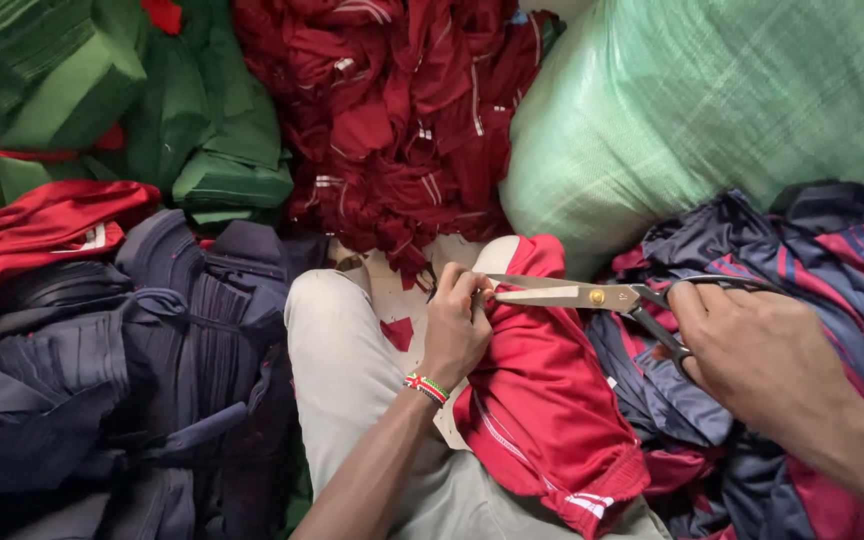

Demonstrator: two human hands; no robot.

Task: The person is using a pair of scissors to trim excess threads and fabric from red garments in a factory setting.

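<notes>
My left hand (455,325) pinches the upper edge of a red garment (542,400) that lies over my right knee. A beaded band circles that wrist. My right hand (752,350) grips the black handles of large metal scissors (577,294). The blades are slightly apart and point left, their tips right at my left fingers and the cloth's edge. I sit with beige trousers (337,350) visible under the garment.
Piles of cloth surround my legs: dark navy pieces (122,370) at left, green folded fabric (102,90) at top left, dark red garments (402,110) ahead, navy-and-maroon striped clothes (812,250) at right. A big green woven sack (702,100) stands at top right.
</notes>
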